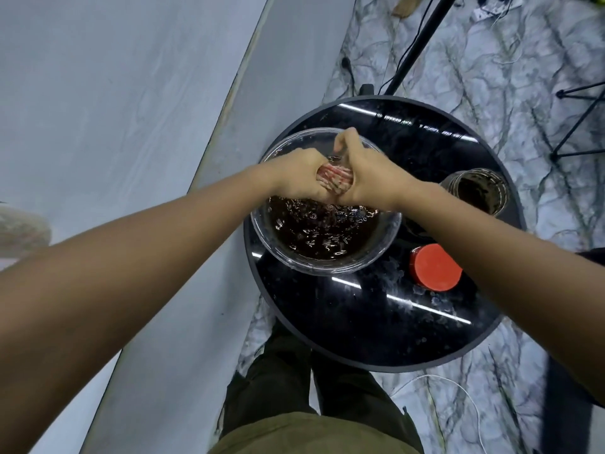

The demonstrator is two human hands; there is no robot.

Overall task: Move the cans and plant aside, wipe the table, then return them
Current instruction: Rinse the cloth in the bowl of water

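Head view: red-and-white striped cloth (335,178) bunched above glass bowl (327,267) of water, long axis running left to right between the two fists. Left hand (299,175) and right hand (366,178) curled tight round its ends, fingers pressed together. Bowl on round black glossy table (376,322), beside red lid (435,267) and open jar (478,191). Marbled floor (491,60), pale wall (98,93).

Over the clear bowl (327,257) of rippling water on the round black desk (376,322), the left hand (296,176) and right hand (366,178) squeeze a red-striped cloth (335,176) between them. Right of the bowl stand a red-lidded can (435,267) and a glass jar (476,191).
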